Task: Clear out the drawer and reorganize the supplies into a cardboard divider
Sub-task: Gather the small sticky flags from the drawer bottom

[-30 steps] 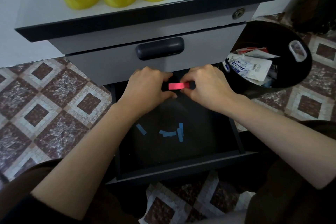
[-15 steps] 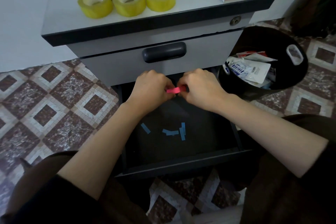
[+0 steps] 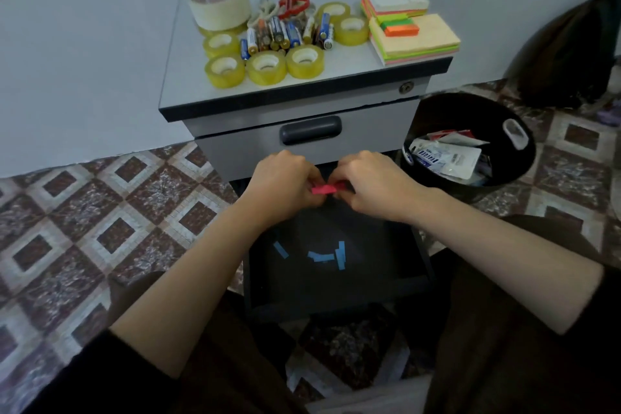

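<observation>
head view: left hand (image 3: 282,183) and right hand (image 3: 373,183) both pinch a thin, flat pink strip (image 3: 324,189) over the dark drawer (image 3: 336,289).

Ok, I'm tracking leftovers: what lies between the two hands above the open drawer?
A small pink paper strip, pinched by the left hand and right hand; the head view shows it.

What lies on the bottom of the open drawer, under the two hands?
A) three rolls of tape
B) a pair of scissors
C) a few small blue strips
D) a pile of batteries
C: a few small blue strips lie scattered on the dark bottom of the drawer, while the scissors, the tape rolls and the batteries are all on top of the cabinet.
</observation>
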`<action>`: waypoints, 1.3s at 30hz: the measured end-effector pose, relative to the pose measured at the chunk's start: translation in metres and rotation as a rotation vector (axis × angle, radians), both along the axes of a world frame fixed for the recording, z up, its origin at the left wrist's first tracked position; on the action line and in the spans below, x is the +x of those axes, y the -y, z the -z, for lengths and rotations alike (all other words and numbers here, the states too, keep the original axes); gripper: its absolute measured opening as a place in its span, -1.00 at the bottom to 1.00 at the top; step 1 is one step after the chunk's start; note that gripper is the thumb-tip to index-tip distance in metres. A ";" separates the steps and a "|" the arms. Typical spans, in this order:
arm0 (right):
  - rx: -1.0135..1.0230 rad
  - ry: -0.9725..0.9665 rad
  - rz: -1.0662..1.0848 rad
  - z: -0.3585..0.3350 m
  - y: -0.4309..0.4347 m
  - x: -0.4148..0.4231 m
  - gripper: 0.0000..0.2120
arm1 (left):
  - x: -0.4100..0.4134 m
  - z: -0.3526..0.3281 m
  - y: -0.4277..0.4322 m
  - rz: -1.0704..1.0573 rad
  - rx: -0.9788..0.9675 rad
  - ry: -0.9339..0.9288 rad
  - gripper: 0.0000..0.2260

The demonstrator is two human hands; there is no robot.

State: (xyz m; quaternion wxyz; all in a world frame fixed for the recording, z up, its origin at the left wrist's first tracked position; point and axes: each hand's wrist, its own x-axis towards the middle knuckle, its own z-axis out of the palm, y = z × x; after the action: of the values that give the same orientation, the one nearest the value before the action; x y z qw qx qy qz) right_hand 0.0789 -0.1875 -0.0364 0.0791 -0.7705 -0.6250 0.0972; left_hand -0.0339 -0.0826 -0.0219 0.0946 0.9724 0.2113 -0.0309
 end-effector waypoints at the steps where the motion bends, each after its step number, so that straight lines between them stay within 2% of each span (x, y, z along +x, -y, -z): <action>1: 0.019 0.010 0.001 -0.005 0.004 0.000 -0.80 | 0.000 -0.007 0.002 0.000 0.009 0.017 -0.79; 13: 0.185 0.016 0.101 -0.073 0.026 0.038 -0.77 | 0.036 -0.071 0.015 -0.022 -0.088 0.180 -0.81; 18: 0.210 0.024 0.163 -0.096 0.024 0.070 -0.78 | 0.061 -0.083 0.006 0.029 -0.206 0.360 -0.80; 21: 0.197 0.076 0.224 -0.107 0.020 0.097 -0.75 | 0.077 -0.078 -0.006 -0.005 -0.239 0.461 -0.70; 25: 0.179 0.102 0.336 -0.118 0.010 0.135 -0.74 | 0.098 -0.062 -0.017 -0.030 -0.159 0.387 -0.66; 29: 0.116 0.092 0.351 -0.119 -0.008 0.158 -0.75 | 0.112 -0.042 -0.023 -0.067 -0.178 0.335 -0.64; 39: 0.038 0.172 0.310 -0.106 -0.033 0.163 -0.74 | 0.113 -0.016 -0.026 -0.075 -0.162 0.464 -0.60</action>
State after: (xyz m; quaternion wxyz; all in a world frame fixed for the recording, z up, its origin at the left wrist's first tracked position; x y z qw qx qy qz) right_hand 0.2423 -0.1545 0.0692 0.0540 -0.8614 -0.5050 0.0059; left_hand 0.0790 -0.0564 -0.0060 0.2193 0.9341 0.2167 0.1801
